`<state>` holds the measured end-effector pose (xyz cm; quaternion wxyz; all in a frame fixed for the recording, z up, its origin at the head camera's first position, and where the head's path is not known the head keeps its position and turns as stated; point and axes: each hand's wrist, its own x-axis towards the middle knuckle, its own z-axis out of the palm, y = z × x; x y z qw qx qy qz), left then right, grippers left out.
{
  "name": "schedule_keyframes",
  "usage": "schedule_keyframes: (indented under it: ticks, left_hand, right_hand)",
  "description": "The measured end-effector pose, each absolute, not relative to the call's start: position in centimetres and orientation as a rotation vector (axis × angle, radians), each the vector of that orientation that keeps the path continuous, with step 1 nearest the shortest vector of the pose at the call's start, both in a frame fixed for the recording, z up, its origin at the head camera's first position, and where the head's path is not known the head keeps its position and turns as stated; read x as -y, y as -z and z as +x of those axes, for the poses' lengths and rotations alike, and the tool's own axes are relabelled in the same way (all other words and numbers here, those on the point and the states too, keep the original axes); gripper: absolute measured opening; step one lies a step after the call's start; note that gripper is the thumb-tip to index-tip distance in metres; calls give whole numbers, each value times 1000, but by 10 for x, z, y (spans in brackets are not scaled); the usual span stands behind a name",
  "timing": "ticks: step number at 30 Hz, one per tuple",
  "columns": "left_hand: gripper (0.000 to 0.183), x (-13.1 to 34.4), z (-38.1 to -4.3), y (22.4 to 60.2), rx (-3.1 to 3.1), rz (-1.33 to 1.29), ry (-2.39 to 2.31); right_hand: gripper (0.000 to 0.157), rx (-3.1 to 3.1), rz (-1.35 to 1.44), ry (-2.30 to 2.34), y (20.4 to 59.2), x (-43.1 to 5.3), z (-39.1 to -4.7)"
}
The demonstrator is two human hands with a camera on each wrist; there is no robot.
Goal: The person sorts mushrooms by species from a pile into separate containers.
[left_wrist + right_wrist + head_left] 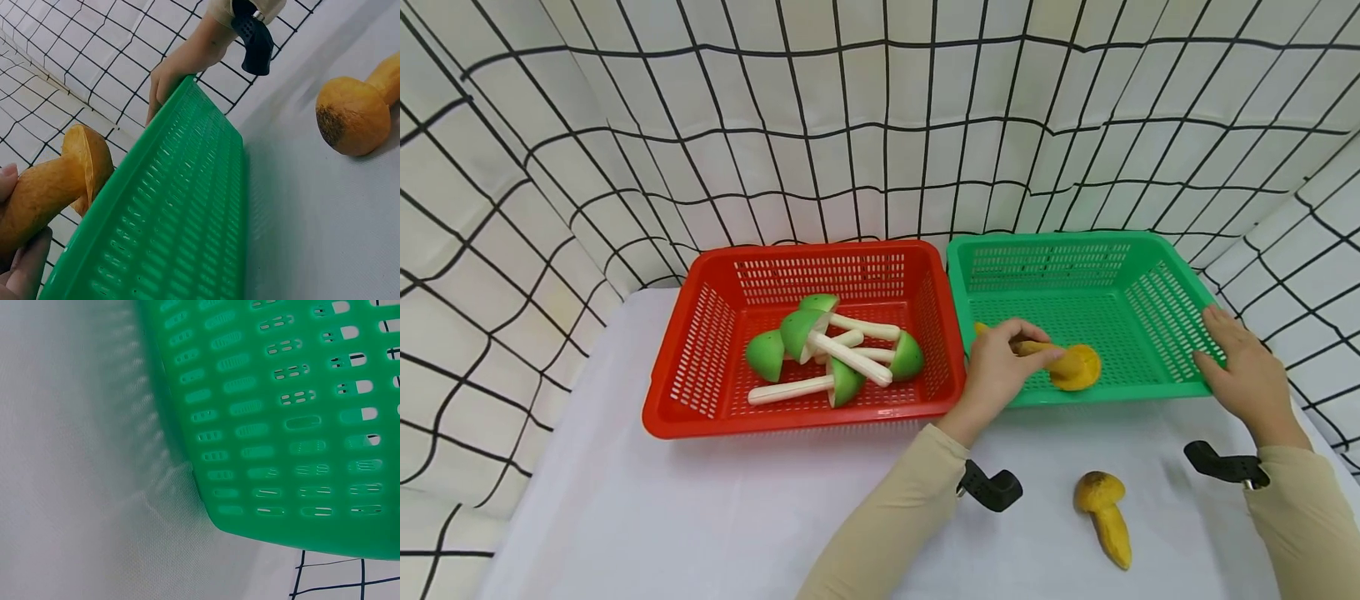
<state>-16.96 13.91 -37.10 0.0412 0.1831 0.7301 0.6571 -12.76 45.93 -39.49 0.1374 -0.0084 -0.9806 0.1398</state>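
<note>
My left hand (1000, 362) pinches a yellow mushroom (44, 190) by its stem between thumb and fingers, over the front left part of the green basket (1150, 242). In the head view a yellow cap (1084, 367) shows just right of the fingertips, and a small yellow tip pokes out left of the hand. My right hand (1255, 379) rests over the basket's right rim with fairly straight fingers; the right wrist view shows only the basket's slotted outer wall (250, 450). Another yellow mushroom (1105, 517) lies on the white cloth between the forearms.
Left of the green basket stands a red basket (805, 417), close against it. Several green-capped mushrooms (850, 358) with pale stems lie piled in it. White cloth with a black grid (850, 125) rises behind both baskets and along the sides.
</note>
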Motion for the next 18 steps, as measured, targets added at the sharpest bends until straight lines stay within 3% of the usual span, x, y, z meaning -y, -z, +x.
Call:
schedule_keyframes:
  ticks: [9, 18]
  left_hand:
    - [28, -137, -169, 368, -2281, 662, -1656]
    - [20, -152, -178, 365, -2386, 635, -1510]
  right_hand:
    - [60, 2840, -26, -392, 395, -459, -128]
    - [60, 2843, -34, -395, 397, -460, -128]
